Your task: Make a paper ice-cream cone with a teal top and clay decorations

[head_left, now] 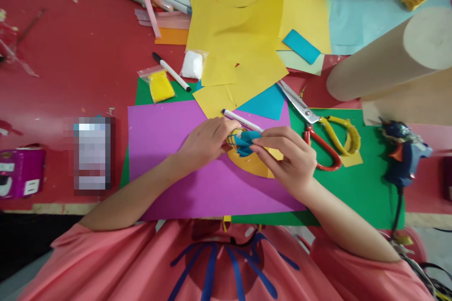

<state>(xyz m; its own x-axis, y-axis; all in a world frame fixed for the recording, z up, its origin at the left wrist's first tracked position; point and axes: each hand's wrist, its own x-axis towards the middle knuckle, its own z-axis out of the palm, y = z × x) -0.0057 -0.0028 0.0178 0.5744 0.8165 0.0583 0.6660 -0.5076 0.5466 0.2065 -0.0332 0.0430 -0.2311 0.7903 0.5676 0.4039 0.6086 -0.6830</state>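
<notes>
Evidently, a small blue paper piece is being pinched between thumb and fingertips of the right hand, while a gridded yellow piece is gripped at its side by the left hand. The two pieces meet between the hands, probably so that one can be steadied against the other. Below them, an orange disc is partly covered by the right hand. A purple sheet is spread under both hands, perhaps as a working mat, over a green sheet on the red bench.

One pair of scissors is laid just right of the right hand, handles nearer to it, which likely lets them be reached easily. One glue gun is placed farther right, well apart, presumably to be kept clear of the paper.

Two pens are counted near the hands: a white pen just beyond them and a black-capped pen beyond the left hand. Two packets are seen there too, one yellow, one white.
</notes>
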